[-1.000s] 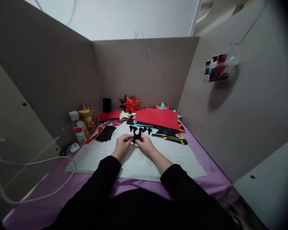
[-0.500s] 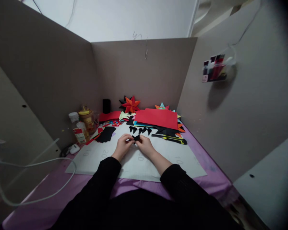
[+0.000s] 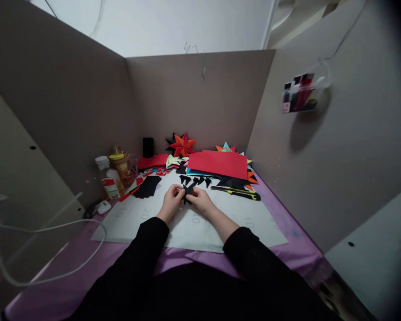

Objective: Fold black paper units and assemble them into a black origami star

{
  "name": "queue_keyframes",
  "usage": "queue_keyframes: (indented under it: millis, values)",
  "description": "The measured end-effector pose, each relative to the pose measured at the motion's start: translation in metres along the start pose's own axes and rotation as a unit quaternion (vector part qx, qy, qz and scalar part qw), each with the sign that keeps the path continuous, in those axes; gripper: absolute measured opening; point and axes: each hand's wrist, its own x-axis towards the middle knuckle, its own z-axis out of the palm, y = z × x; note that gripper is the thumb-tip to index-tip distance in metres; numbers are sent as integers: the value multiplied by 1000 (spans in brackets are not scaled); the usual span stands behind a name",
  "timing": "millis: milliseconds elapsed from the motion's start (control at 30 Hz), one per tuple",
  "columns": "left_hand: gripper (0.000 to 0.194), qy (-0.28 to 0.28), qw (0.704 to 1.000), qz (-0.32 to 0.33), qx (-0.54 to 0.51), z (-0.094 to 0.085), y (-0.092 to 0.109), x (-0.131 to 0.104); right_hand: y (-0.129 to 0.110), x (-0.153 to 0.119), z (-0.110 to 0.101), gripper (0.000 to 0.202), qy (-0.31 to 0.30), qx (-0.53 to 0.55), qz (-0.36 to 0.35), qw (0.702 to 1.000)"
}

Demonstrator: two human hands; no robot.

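Between my two hands, over the white paper sheet (image 3: 227, 227), is a small black folded-paper piece (image 3: 187, 194) with pointed ends. My left hand (image 3: 171, 199) pinches its left side, fingers curled. From the other side my right hand (image 3: 202, 201) grips it with thumb and fingers. Just beyond my fingertips lies a row of several small black folded pieces (image 3: 201, 181). A yellow-and-black utility knife (image 3: 237, 192) rests on the sheet to the right of my right hand. Black paper pieces (image 3: 148, 187) lie to the left. Which folds my fingers press is too small to tell.
A stack topped with red paper (image 3: 217, 164) lies at the back, near a red-and-orange paper star (image 3: 183, 146). Bottles (image 3: 111, 178) and a white earphone case (image 3: 103, 207) stand at the left. Grey panels (image 3: 200, 98) enclose the desk. A white cable (image 3: 53, 232) loops at the left.
The black folded piece has turned in my fingers and shows more of its points, lower down. My hands have shifted only slightly. The view has tilted a little.
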Motion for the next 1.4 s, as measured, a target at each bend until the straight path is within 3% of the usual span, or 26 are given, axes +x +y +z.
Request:
queue_keyframes:
  millis: [233,433,667,800,967,1200,1400]
  values:
    - [27,-47,999,18,-1,-1,3,-3,1,2,-3,21,19,92,72,993]
    - [24,-8,998,-55,7,-7,1,0,6,5,-10,21,33,75,63,995]
    - [28,14,997,-72,-17,-7,0,0,11,3,-10,23,24,36,98,994]
    - [30,-3,996,-85,-38,-3,3,-2,10,3,-8,21,34,17,87,995]
    - [28,-72,992,-81,-71,3,7,-4,11,4,-5,23,60,39,79,994]
    - [29,-58,992,-98,-49,-1,3,-4,7,8,-11,33,63,109,88,988]
    - [25,-42,995,-64,-58,-1,-3,-2,1,6,-19,24,38,23,72,996]
